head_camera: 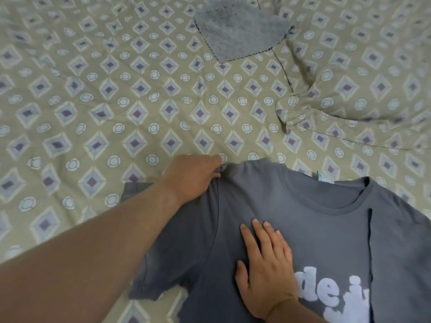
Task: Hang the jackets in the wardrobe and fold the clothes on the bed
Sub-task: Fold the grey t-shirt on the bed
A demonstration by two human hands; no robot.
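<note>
Patterned bed sheet [93,101] bears grey T-shirt [303,217] at near edge, R side cut off. L hand [193,176] pinches its shoulder, fingertips hidden. R hand [265,264] lies flat on chest, fingers straight.

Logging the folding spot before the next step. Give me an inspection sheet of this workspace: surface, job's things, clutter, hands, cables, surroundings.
Surface: bed sheet, diamond-patterned, wrinkled.
Job's things: grey T-shirt lies front up, white lettering showing; no jackets in view.
Clutter: grey cloth at the far edge; matching pillow on the right.
Hands: left hand pinches the T-shirt's shoulder; right hand rests flat on its chest.
Cables: nothing seen.
Surroundings: nothing seen beyond the bed.
</note>
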